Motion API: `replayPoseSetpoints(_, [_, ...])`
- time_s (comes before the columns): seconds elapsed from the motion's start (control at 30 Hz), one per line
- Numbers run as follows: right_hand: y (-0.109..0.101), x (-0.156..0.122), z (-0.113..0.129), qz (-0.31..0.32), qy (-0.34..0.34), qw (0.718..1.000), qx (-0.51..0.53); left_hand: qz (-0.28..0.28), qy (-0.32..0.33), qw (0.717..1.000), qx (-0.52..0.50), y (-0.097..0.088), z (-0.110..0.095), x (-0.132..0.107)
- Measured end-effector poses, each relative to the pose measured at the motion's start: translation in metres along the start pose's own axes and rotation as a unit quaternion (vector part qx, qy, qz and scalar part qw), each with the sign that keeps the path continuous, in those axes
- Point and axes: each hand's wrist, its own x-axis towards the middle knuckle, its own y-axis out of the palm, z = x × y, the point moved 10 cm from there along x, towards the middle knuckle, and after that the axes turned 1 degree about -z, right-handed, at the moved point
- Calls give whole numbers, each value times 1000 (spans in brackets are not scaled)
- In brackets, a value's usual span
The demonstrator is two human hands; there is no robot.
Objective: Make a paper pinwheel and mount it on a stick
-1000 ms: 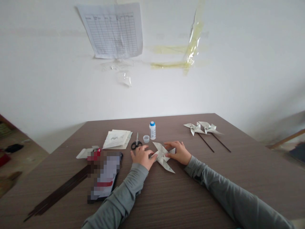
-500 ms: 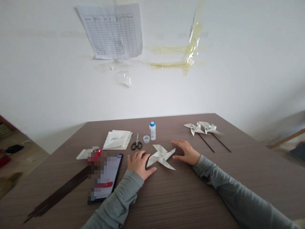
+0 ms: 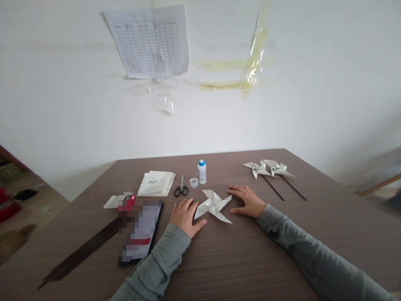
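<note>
A folded paper pinwheel (image 3: pixel 213 206), made of printed paper, lies flat on the brown table between my two hands. My left hand (image 3: pixel 187 217) rests at its left side, fingers spread, close against a blade; whether it touches the paper I cannot tell. To the right, my right hand (image 3: pixel 248 201) lies with fingers apart, a little away from the blade tips, and holds nothing. Behind the pinwheel stand a white glue bottle (image 3: pixel 202 172) with a blue top and a small clear cap (image 3: pixel 194 183). Black-handled scissors (image 3: pixel 181 189) lie beside the cap.
Two pinwheels on sticks (image 3: pixel 259 169) lie at the back right. Paper sheets (image 3: pixel 156 184) are stacked left of the scissors. Further left are a small red box (image 3: pixel 127 202), a phone (image 3: pixel 142 234) and a bundle of dark sticks (image 3: pixel 84 253). A white wall (image 3: pixel 219 125) borders the table's back.
My right hand has drawn very slightly rightward from the pinwheel. The whole view has shifted a little; the objects on the table stay in place.
</note>
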Motion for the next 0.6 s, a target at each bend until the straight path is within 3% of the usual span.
replayPoseSetpoints(0.1, [4, 1, -2, -5, -2, 1000, 1, -11, -11, 1000, -6, -7, 4, 1])
replayPoseSetpoints(0.27, [5, 2, -4, -15, 1, 1000, -2, -64, 53, 992, -98, -60, 22, -17])
replayPoseSetpoints(0.47, [1, 0, -1, -16, -6, 1000, 6, -142, -62, 985, -81, -135, 106, -61])
replayPoseSetpoints(0.6, [-2, -1, 2, -3, -12, 1000, 12, -123, -179, 976, 10, -156, 171, -84])
